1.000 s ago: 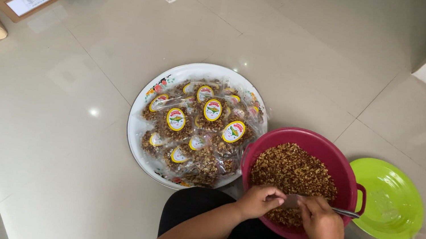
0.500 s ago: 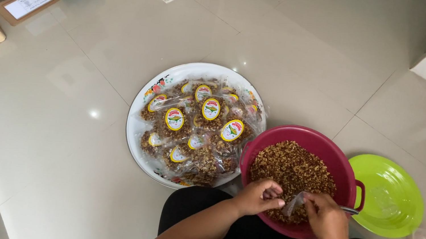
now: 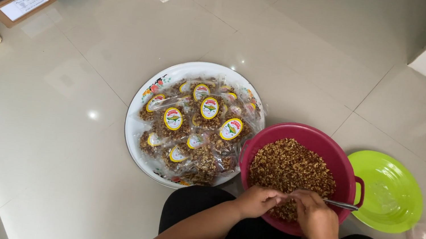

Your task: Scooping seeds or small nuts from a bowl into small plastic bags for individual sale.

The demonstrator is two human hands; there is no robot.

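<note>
A pale tiled floor (image 3: pixel 78 131) carries a round white tray (image 3: pixel 134 123) heaped with sealed clear packets (image 3: pixel 196 134) of brown snack, touching a dark pink basin (image 3: pixel 344 161) of loose brown crumble (image 3: pixel 288 167) — a lime green plate (image 3: pixel 391 192) sits just beside it. Over the basin's near edge, the left hand (image 3: pixel 255 200) and right hand (image 3: pixel 316 217) meet; what the left grip pinches is too small to tell, while the right grip closes on a metal spoon (image 3: pixel 341 205).
</note>
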